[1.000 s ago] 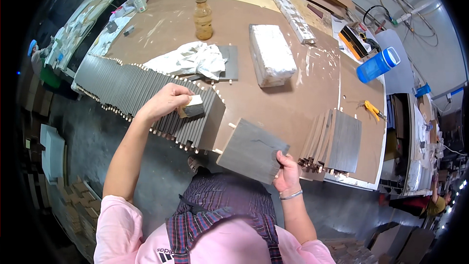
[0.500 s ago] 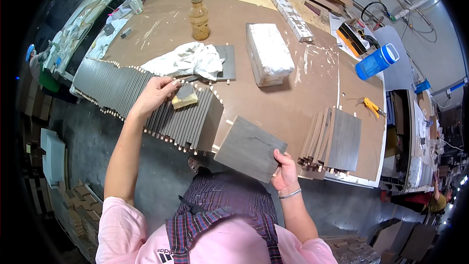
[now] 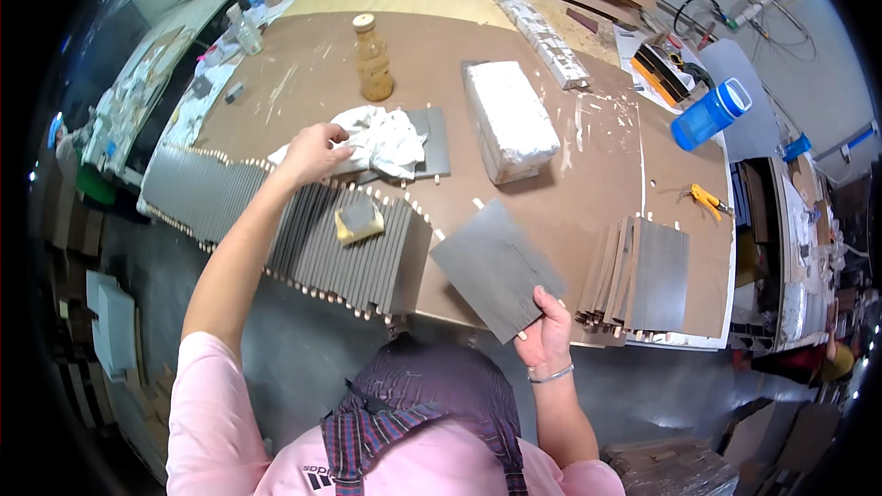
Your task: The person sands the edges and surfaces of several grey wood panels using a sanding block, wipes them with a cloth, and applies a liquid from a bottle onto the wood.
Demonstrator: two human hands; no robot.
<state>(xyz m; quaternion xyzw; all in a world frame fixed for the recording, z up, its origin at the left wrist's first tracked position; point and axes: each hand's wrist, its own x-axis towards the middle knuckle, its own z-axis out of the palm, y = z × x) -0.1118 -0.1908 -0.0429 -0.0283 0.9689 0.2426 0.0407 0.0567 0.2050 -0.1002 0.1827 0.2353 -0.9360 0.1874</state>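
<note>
1. Clock directions take the panel in the right hand as the hub, with 12 pointing away from the person.
2. Just changed: the left hand (image 3: 314, 156) has let go of the yellow-and-grey block (image 3: 360, 223) and gone to the white cloth (image 3: 390, 142), between 10 and 11 o'clock. Its fingers curl against the cloth's left part; I cannot tell whether they pinch it.
3. The block now rests, apart from either hand, on the long row of grey panels (image 3: 207, 188), between 9 and 10 o'clock. As I judge it, block work pauses here and the cloth takes the left hand's attention.
4. The right hand (image 3: 546, 331) grasps the grey panel (image 3: 496, 266) by its near right corner, thumb on the face. The panel is held over the table's (image 3: 579, 184) near edge, and its far pegs have swung clockwise, toward 11.
5. This leaves the panel borne by the right hand alone.
6. Around it: a flat grey panel (image 3: 439, 147) partly under the cloth at 11, a white-wrapped block (image 3: 514, 115) at 12, a smaller panel stack (image 3: 660, 276) at 3, and a brownish bottle (image 3: 372, 60) at 11, farther off.
</note>
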